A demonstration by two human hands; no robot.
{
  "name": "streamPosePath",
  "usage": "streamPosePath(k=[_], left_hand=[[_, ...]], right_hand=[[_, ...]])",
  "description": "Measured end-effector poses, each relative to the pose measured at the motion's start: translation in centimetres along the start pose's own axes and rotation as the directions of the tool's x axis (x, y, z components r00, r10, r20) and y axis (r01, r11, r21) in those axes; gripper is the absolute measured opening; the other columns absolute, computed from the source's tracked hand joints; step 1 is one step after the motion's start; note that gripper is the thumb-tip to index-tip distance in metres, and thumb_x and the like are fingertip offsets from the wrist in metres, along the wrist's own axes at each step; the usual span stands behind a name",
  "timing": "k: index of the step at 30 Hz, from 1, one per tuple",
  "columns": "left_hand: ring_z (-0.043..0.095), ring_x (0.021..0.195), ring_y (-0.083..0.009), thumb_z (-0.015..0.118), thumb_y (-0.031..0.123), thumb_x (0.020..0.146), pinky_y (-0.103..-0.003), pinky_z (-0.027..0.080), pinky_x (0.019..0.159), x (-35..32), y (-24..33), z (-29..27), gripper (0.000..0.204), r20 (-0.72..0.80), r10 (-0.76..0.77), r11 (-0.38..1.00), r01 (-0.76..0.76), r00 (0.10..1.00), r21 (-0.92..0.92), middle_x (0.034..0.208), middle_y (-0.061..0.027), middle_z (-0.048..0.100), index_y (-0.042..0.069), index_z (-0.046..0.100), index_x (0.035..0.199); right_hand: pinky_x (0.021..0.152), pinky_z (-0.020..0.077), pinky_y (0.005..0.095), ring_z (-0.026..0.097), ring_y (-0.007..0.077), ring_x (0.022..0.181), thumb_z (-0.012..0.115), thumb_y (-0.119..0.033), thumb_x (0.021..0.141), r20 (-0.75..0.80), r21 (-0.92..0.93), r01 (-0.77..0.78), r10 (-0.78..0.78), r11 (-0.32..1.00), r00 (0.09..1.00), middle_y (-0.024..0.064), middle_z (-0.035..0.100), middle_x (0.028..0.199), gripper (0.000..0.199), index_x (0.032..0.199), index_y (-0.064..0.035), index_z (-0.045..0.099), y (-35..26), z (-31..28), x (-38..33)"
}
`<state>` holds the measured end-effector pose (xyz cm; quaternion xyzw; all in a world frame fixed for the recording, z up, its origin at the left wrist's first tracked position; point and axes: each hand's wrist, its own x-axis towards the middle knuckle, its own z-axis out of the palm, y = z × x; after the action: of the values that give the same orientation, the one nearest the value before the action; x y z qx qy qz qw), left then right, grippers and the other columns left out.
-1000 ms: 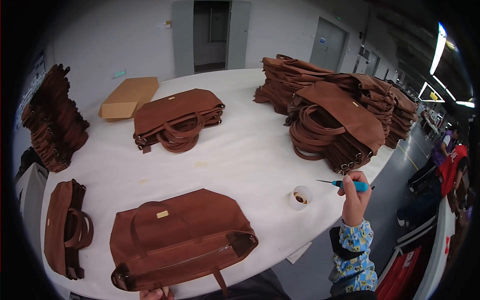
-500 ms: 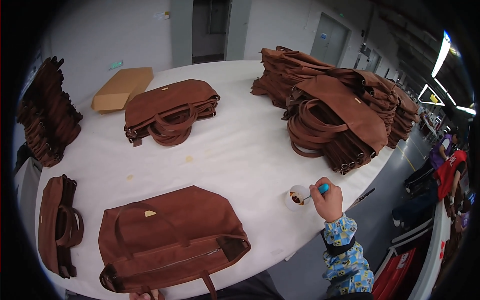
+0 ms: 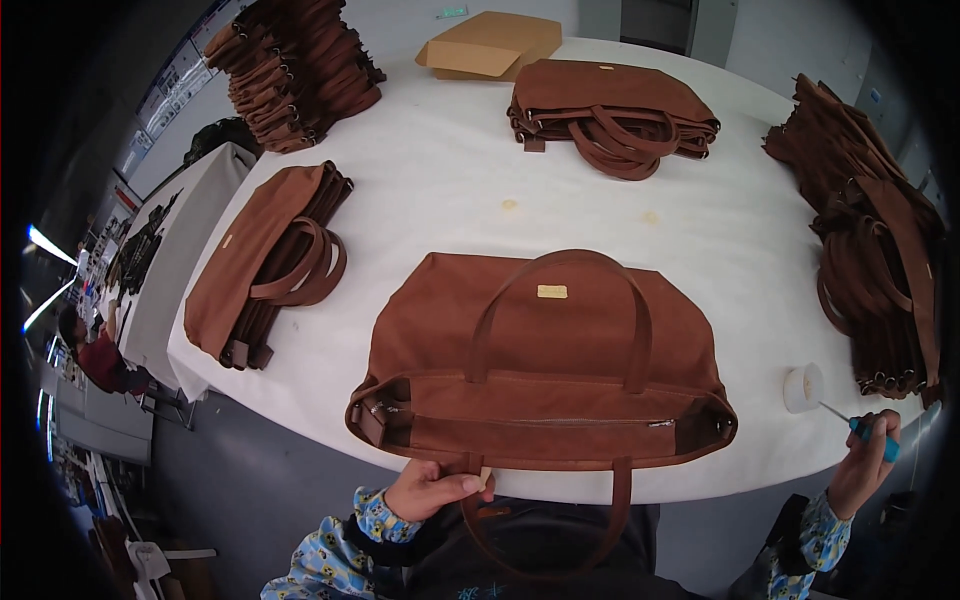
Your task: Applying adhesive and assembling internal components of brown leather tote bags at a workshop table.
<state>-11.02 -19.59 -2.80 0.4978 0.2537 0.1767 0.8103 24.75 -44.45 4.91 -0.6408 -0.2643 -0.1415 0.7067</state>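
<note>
White round table (image 3: 450, 190). Flat cardboard box (image 3: 490, 45) at far edge. Just right of box: low stack of brown bags (image 3: 610, 110), handles uppermost. Far left corner: tall pile of brown bags (image 3: 295, 65). Left edge: second stack of bags (image 3: 265, 260), laid lengthwise, handles looped on top. Right edge: large heaped pile of brown bags (image 3: 870, 240), metal rings visible at lower end. Beyond left edge, lower down: grey-covered side table (image 3: 175, 270); seated person (image 3: 95, 350) near it.
</note>
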Motion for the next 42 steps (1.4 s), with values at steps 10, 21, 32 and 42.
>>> streamPosePath(k=[10,21,32,42], left_hand=[[0.055,0.080,-0.0154,0.054,0.006,0.085,-0.028,0.045,0.075,-0.8,0.2,-0.8,0.019,0.092,-0.021,0.998,0.016,0.996,0.060,0.088,-0.0071,0.057,-0.002,0.051,0.102],[0.056,0.080,-0.0152,0.055,0.006,0.085,-0.029,0.046,0.075,-0.7,0.3,-1.2,0.017,0.159,0.012,0.986,-0.038,0.987,0.160,0.088,-0.0072,0.058,-0.002,0.052,0.100],[0.055,0.078,-0.0152,0.056,0.006,0.082,-0.027,0.043,0.070,-0.9,-0.3,-1.2,0.020,0.084,-0.071,0.983,0.056,0.994,0.173,0.087,-0.0079,0.058,-0.002,0.052,0.100],[0.056,0.088,-0.0151,0.059,0.004,0.083,-0.026,0.046,0.077,-0.8,-0.2,-1.6,0.025,0.180,-0.056,0.974,0.014,0.982,0.226,0.096,-0.0071,0.057,-0.001,0.051,0.106]], right_hand=[[0.053,0.0448,0.0220,0.055,0.0111,0.057,0.063,-0.021,0.080,0.559,0.079,-0.487,0.366,0.870,0.744,0.0075,0.056,0.066,0.026,0.081,0.0025,0.051,-3.0,7.1,-10.5],[0.053,0.0431,0.0213,0.053,0.0093,0.055,0.061,-0.014,0.079,0.526,-0.045,-0.389,0.353,0.920,0.774,0.0059,0.056,0.065,0.018,0.079,0.0017,0.052,-2.3,7.3,-11.9],[0.058,0.0480,0.0234,0.059,0.0135,0.061,0.067,-0.019,0.078,0.801,0.131,-0.543,0.235,0.830,0.551,0.0124,0.060,0.074,0.027,0.086,0.0038,0.055,-4.2,10.4,-11.0],[0.066,0.0488,0.0231,0.062,0.0136,0.073,0.068,-0.008,0.077,0.955,-0.031,-0.492,0.172,0.870,0.244,0.0107,0.063,0.086,0.025,0.097,0.0014,0.058,-5.7,14.7,-12.1]])
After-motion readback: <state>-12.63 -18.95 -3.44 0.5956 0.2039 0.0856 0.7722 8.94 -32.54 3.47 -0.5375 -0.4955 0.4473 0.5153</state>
